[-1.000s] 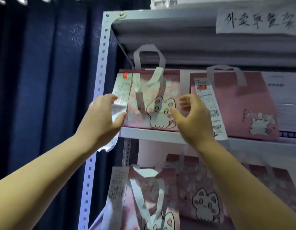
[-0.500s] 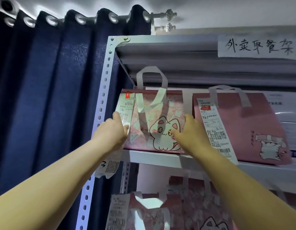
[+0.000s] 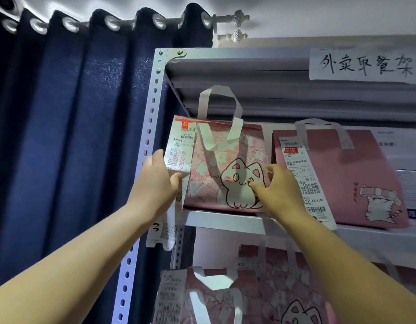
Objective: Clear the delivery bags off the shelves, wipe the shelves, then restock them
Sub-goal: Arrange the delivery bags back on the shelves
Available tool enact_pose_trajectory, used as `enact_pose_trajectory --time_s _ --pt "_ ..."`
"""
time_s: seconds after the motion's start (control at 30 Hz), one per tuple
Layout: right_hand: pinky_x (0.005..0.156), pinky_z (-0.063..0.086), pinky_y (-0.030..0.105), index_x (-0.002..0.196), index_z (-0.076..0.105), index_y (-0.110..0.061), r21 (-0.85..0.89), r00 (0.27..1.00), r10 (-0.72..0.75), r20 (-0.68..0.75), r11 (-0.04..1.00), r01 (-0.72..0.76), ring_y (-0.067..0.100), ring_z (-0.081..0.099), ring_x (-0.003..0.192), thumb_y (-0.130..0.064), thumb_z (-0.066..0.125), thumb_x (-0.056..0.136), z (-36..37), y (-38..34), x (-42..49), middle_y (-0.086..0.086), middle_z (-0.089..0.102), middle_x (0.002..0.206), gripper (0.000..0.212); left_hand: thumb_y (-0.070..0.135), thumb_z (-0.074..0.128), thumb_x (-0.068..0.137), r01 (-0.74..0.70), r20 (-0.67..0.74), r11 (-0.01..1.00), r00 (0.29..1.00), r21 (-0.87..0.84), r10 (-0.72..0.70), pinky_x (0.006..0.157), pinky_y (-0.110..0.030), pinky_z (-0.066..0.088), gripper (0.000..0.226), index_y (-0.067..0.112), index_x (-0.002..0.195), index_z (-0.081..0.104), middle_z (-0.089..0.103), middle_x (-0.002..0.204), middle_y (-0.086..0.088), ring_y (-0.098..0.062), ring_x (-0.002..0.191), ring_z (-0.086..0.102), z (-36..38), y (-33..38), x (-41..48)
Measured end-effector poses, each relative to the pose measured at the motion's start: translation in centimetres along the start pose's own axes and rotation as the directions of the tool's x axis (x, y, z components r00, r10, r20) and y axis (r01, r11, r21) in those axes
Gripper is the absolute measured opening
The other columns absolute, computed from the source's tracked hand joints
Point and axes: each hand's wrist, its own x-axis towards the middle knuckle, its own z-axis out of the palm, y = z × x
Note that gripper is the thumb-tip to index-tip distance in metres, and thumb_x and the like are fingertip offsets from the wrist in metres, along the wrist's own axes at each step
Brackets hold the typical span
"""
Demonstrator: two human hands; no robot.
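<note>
A pink delivery bag with a cartoon cat (image 3: 225,169) stands at the left end of the upper shelf (image 3: 225,220), a long receipt (image 3: 179,150) hanging from its top left corner. My left hand (image 3: 155,183) grips the bag's left edge over the receipt, thumb in front. My right hand (image 3: 277,188) grips its right edge, thumb on the cat's face. A second plain pink bag (image 3: 356,178) with its own receipt stands to the right on the same shelf.
The rack's perforated metal upright (image 3: 141,174) runs down beside my left hand, with a dark blue curtain (image 3: 62,136) left of it. More pink cat bags (image 3: 225,298) sit on the shelf below. A handwritten paper sign (image 3: 365,66) is stuck to the top rail.
Both hands have closed in from hovering in front of the cat bag to gripping its two side edges. The view has tilted up, showing the curtain rod.
</note>
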Motion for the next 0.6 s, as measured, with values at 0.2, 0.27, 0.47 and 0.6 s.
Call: enact_pose_trajectory --time_s 0.2,0.27,0.47,0.6 --pt "0.09 0.04 0.029 0.127 0.049 -0.012 0.079 0.992 -0.033 -0.124 0.996 0.043 0.021 0.051 0.108 -0.025 0.071 0.079 -1.1 -1.0 -1.2 0.008 0.051 0.123 0.054 0.027 0.059 0.087 -0.085 -0.063 0.996 0.995 -0.036 0.083 0.072 -0.019 0.028 0.035 0.016 0.118 0.049 0.047 0.11 -0.001 -0.009 0.085 0.038 -2.5 0.6 -0.5" --pt "0.085 0.037 0.026 0.125 0.051 -0.014 0.109 0.985 -0.039 -0.169 0.992 0.058 0.017 0.05 0.101 -0.024 0.071 0.079 -1.6 -1.4 -1.7 0.007 0.051 0.118 0.052 0.028 0.059 0.086 -0.118 -0.077 0.992 0.99 -0.039 0.115 0.073 -0.019 0.029 0.033 0.018 0.117 0.052 0.047 0.111 -0.003 -0.009 0.089 0.039 -3.3 1.0 -0.6" --pt "0.084 0.036 0.02 0.126 0.051 -0.013 0.176 0.963 -0.092 -0.253 0.975 0.139 0.01 0.045 0.095 -0.021 0.07 0.081 -3.3 -2.7 -3.2 0.004 0.05 0.117 0.049 0.028 0.061 0.086 -0.191 -0.155 0.981 0.971 -0.037 0.183 0.076 -0.01 0.025 0.037 0.018 0.121 0.053 0.049 0.11 -0.004 0.0 0.087 0.031 -5.8 2.6 -1.8" --pt "0.068 0.032 0.002 0.124 0.052 -0.014 0.214 0.949 -0.128 -0.289 0.957 0.195 0.007 0.045 0.089 -0.022 0.072 0.079 -5.8 -3.2 -4.2 -0.003 0.046 0.107 0.05 0.026 0.061 0.086 -0.217 -0.191 0.976 0.958 -0.001 0.213 0.078 -0.01 0.027 0.033 0.014 0.117 0.056 0.052 0.106 -0.007 -0.002 0.09 0.032 -7.8 4.7 -3.4"
